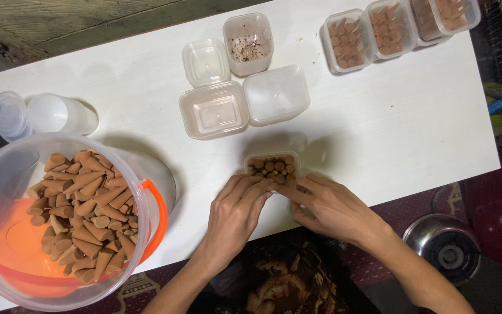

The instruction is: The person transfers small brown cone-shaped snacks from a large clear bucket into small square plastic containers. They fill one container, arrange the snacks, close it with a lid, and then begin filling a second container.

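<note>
White tabletop (390,122) fills most of our view, and we place everything else by the small clear tub (272,166) at its near edge. Far to the left of that tub stands a clear bucket (7,174) with an orange handle, heaped with brown cones (85,209) lying every which way; behind the bucket lies a clear bottle (47,114) on its side. Beyond the tub sit four empty square containers (245,87), one dusted with brown crumbs. Our left hand (236,212) touches the tub's left side, fingers curled loosely and nearly closed; whether they pinch a cone we cannot tell. Inside the tub the cones stand upright, long axis vertical, round ends facing up at us. Our right hand (332,209) meets the tub's right side, fingertips drawn together at the rim, their hold hidden from us. Far to the right and beyond, filled tubs (393,26) line up in a row.
</note>
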